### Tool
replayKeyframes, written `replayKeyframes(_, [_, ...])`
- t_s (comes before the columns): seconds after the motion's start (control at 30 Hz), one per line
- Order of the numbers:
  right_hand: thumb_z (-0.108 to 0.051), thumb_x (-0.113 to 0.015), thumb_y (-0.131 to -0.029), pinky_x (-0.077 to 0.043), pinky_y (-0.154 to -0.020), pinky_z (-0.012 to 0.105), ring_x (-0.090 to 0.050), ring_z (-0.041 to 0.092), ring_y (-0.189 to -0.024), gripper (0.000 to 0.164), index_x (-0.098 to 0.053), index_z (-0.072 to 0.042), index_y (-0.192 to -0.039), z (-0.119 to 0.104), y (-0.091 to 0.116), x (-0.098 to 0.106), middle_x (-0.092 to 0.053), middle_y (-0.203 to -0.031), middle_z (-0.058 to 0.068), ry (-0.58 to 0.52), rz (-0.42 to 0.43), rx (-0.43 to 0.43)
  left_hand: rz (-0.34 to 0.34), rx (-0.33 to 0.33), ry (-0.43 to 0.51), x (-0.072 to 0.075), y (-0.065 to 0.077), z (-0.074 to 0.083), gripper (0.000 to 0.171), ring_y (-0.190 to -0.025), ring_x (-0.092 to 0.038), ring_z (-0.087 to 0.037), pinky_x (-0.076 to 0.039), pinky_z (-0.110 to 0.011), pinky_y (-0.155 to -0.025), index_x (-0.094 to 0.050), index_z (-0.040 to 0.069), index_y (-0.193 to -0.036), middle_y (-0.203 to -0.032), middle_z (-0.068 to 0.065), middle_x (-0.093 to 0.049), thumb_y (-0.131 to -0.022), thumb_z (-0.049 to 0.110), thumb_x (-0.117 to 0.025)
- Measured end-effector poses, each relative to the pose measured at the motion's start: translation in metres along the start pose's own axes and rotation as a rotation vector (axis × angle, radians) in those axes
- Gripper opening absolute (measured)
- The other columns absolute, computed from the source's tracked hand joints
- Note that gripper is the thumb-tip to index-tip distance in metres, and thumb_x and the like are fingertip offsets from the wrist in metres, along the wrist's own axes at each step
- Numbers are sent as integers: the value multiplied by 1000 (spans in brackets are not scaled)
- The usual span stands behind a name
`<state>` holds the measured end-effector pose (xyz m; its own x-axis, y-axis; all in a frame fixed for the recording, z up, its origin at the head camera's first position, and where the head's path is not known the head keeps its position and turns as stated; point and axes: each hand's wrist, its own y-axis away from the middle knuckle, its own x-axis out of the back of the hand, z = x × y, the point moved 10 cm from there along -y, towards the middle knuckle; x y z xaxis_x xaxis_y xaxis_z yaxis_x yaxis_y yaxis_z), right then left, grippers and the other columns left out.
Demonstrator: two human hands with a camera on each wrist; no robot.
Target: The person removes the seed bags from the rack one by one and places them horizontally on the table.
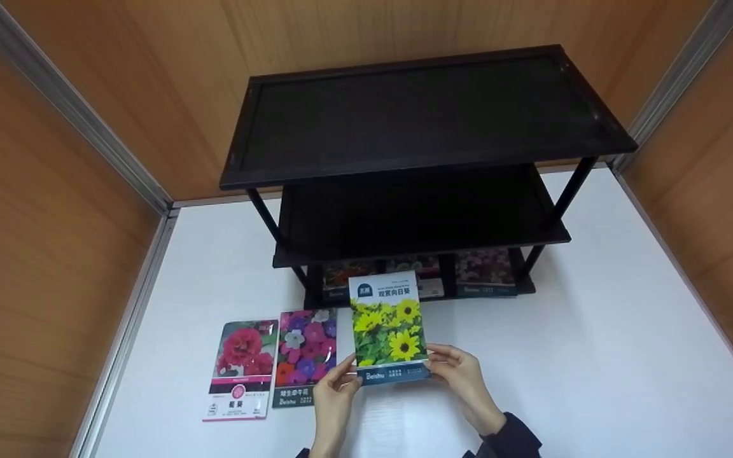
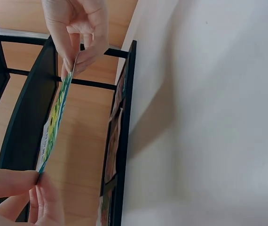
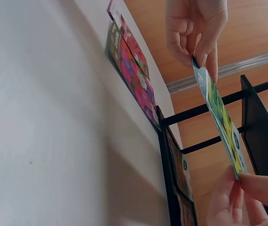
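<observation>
yellow-flowered sunflower packet (image 1: 389, 327) raised, left hand (image 1: 335, 397) and right hand (image 1: 463, 376) pinching near its lower corners; positioning judged underway; next move likely needs clearance under middle shelf (image 1: 404, 213).

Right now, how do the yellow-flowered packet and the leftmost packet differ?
The yellow-flowered packet is pinched between the left hand and right hand, above the table; the leftmost packet lies on it.
The yellow-flowered packet has a dark bottom band; the leftmost packet's bottom is mostly white.
Both show flower photos.
</observation>
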<state>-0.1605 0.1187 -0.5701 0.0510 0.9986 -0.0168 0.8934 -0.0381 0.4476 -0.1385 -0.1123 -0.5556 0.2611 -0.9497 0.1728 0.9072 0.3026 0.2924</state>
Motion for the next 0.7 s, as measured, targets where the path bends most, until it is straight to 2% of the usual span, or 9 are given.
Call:
replayKeyframes(0.3, [0, -63, -76, -50, -70, 29, -58, 9, -71, 40, -53, 9, -113, 15, -8, -15, -58, -85, 6, -22, -49, -20, 6, -57, -75, 8, -10, -6, 40, -73, -58, -18, -48, -24, -62, -58, -10, -108, -85, -13, -60, -69, -16, -52])
replayKeyframes(0.7, [3, -61, -76, -50, -70, 28, -59, 9, -73, 40, -51, 11, -114, 26, -13, -27, -62, -82, 5, -4, -101, -29, 18, -21, -132, 12, -18, -21, 40, -72, -55, -17, -46, -23, -59, -59, -11, -106, -84, -13, -60, -68, -18, -48])
